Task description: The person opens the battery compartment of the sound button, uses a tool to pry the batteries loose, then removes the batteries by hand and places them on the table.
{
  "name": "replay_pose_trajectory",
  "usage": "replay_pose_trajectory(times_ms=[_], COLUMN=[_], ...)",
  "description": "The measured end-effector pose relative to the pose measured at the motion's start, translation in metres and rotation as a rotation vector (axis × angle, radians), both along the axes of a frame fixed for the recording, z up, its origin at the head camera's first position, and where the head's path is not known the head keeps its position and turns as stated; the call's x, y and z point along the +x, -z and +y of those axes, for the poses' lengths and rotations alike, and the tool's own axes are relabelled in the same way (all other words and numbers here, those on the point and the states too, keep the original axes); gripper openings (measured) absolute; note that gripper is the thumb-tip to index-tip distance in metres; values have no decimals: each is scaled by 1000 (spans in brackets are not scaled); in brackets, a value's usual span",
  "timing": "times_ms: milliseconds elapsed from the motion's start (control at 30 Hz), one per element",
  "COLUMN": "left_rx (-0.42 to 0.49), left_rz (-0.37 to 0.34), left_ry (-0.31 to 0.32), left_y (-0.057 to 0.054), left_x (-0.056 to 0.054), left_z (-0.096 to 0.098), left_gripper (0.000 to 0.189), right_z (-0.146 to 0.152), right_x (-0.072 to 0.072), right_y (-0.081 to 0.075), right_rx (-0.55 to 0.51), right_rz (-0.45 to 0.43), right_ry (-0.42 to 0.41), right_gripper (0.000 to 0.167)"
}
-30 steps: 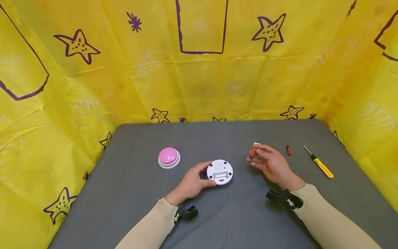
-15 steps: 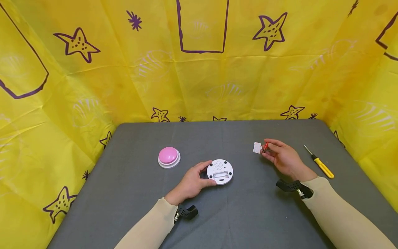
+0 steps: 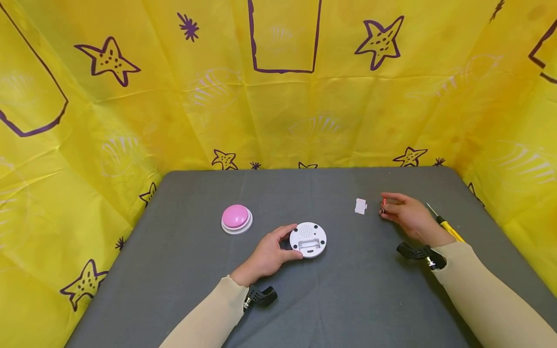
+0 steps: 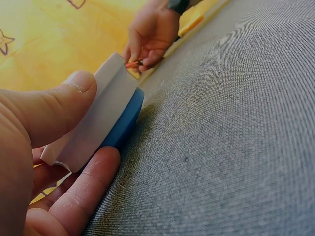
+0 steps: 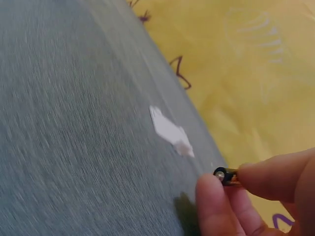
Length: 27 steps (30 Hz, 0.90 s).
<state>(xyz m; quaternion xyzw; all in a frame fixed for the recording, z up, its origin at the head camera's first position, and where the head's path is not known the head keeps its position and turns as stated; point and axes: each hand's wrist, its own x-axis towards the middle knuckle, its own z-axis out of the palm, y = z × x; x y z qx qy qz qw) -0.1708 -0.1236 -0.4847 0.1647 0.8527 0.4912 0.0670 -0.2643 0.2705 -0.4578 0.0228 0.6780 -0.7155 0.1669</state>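
Note:
My left hand grips the edge of a white round push-button buzzer, which lies underside up with its battery compartment uncovered. In the left wrist view the buzzer shows a blue part below its white base, between thumb and fingers. Over at the right, my right hand pinches a small red and black battery; the right wrist view shows one metal end of this battery. A white battery cover lies on the table just left of that hand.
A yellow and black screwdriver lies right of the right hand, partly hidden by the wrist. A second button, pink on a white base, stands at the left. Yellow patterned cloth rises behind the grey table.
My right hand has moved right with the battery, away from the cover, which now shows fully. A second battery seen on the table earlier is no longer visible. The left hand stays put.

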Motion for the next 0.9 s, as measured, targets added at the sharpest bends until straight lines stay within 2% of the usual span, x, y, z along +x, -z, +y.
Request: replay_pose_trajectory(times_ms=[67, 200, 300, 533, 900], left_rx=[-1, -8, -10, -10, -24], left_rz=[4, 6, -1, -14, -9], left_ry=[-1, -2, -4, -8, -5], left_y=[0, 0, 0, 1, -1], left_x=[0, 0, 0, 0, 0], left_z=[0, 1, 1, 1, 1], left_gripper=[79, 79, 79, 79, 79], right_z=[2, 6, 8, 11, 11], right_x=[-2, -6, -7, -9, -12], right_y=[1, 3, 3, -3, -3], right_rx=[100, 269, 353, 456, 606], right_rz=[37, 93, 108, 118, 175], right_ry=[-12, -14, -13, -39, -100], right_gripper=[57, 54, 51, 48, 43])
